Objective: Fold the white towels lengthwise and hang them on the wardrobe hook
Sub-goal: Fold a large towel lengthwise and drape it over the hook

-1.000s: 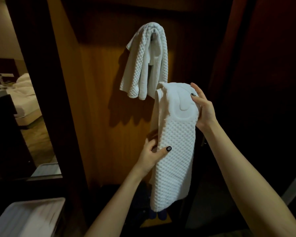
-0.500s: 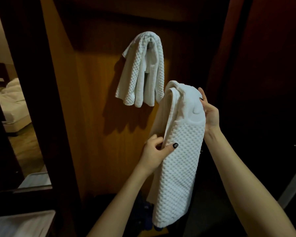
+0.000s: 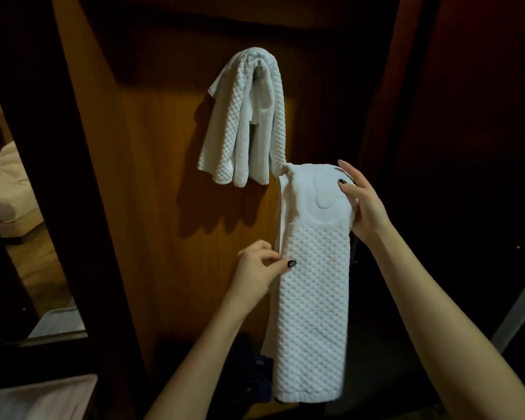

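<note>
One white waffle towel (image 3: 249,122) hangs draped over the wardrobe hook (image 3: 257,71), which peeks out under its top fold. A second white towel (image 3: 312,286), folded into a long narrow strip, hangs upright in front of me, below and right of the hook. My right hand (image 3: 359,201) grips its top right edge, thumb on the smooth front band. My left hand (image 3: 259,268) pinches the strip's left edge about a third of the way down.
The wooden wardrobe panel (image 3: 152,207) stands behind both towels. A dark door frame (image 3: 43,147) is on the left, with a bed (image 3: 6,189) beyond it. Dark items lie on the wardrobe floor (image 3: 255,377). A pale surface (image 3: 37,398) sits at bottom left.
The folded towel has come down a little and hangs straighter. My left hand has shifted onto its left edge, and my right hand has kept its hold at the top.
</note>
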Available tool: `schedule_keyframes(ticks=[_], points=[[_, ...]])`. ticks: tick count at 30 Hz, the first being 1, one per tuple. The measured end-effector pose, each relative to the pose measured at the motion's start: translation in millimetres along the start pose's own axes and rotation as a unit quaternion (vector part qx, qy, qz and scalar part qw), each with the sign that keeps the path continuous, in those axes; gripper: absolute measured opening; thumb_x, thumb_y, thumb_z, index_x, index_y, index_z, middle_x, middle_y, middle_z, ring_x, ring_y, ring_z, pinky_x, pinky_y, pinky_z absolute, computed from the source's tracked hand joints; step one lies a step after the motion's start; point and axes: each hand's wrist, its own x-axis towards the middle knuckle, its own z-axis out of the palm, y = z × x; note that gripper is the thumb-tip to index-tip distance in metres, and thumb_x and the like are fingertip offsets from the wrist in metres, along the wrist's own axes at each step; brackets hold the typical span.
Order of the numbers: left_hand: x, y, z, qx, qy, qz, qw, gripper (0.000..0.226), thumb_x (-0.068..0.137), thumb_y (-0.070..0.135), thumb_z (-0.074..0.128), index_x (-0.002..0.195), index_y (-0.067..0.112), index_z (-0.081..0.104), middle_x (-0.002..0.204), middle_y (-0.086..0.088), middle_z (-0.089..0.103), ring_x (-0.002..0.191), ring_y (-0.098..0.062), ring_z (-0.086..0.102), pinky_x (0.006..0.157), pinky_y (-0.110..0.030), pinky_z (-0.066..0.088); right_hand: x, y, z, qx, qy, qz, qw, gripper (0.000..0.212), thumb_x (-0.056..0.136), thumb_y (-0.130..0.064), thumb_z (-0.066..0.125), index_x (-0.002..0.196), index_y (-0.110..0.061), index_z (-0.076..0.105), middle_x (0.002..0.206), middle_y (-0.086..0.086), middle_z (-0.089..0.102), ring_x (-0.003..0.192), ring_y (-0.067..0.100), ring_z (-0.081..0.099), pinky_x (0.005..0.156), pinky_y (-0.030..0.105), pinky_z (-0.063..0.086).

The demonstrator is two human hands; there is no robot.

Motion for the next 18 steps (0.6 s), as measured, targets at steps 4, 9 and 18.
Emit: schedule_keyframes(ticks=[4, 9, 18], points=[[2.0, -6.0, -4.3, 0.108, 0.056, 0.021, 0.992, 0.017, 0.076, 0.021, 0.080, 0.069, 0.008, 0.072, 0.077, 0.007, 0.055, 0.070, -0.006, 0.052, 0.060, -0.011, 0.038, -2.8, 1.8, 6.1, -0.036, 0.001, -0.013, 0.999, 0.037, 0.091, -0.001, 0.056, 0.108, -0.030, 0.072, 0.127, 0.003, 0.063, 0.104, 0.020, 0.068, 0.076, 0.031, 0.058], [-7.7, -11.5, 1.6, 0.048, 0.063, 0.012, 0.997, 0.019, 0.076, 0.014, 0.080, 0.068, 0.018, 0.063, 0.081, 0.006, 0.054, 0.074, -0.004, 0.053, 0.066, -0.008, 0.040, -3.9, 1.7, 12.9, -0.041, 0.007, -0.014, 0.999, 0.037, 0.092, 0.002, 0.053, 0.107, -0.028, 0.071, 0.124, 0.002, 0.062, 0.099, 0.019, 0.069, 0.076, 0.031, 0.058], [-4.6, -6.9, -16.7, -0.190, -0.058, -0.057, 0.978, 0.062, 0.079, -0.001, 0.071, 0.104, 0.053, 0.054, 0.110, 0.000, 0.060, 0.078, 0.002, 0.061, 0.075, -0.013, 0.049, -11.3, 2.4, 15.4, 0.005, 0.008, 0.008, 1.000, 0.033, 0.094, -0.006, 0.057, 0.112, -0.032, 0.066, 0.119, 0.001, 0.066, 0.099, 0.019, 0.071, 0.073, 0.031, 0.058]])
